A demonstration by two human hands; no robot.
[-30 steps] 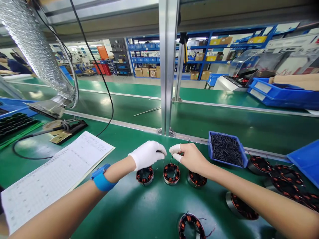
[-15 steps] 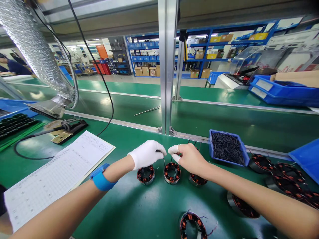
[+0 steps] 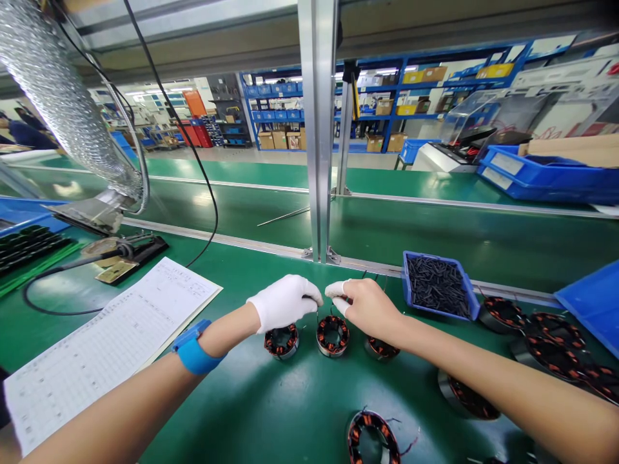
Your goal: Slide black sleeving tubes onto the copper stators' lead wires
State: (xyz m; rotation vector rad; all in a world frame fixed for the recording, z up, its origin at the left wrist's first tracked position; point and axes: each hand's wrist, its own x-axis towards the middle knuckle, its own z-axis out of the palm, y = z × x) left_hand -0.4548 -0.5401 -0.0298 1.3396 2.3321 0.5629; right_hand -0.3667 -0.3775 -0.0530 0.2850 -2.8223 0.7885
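Note:
A copper-wound motor stator stands on the green bench beneath my two hands. My left hand, in a white glove with a blue wrist strap, is pinched closed at the top of one thin lead wire of this stator. My right hand, with white finger cots on thumb and forefinger, is closed in a pinch on another lead wire just to the right. The fingertips largely hide the wire ends. Another stator sits below my left hand, and a third stator lies partly hidden under my right hand.
A blue bin of short black tubes stands at the back right. More stators cluster at the right, and one stator lies in front. A written sheet and a soldering tool lie left. A metal post rises behind my hands.
The whole view has shifted slightly. Both hands keep nearly the same pinch over the middle stator, which stays in place.

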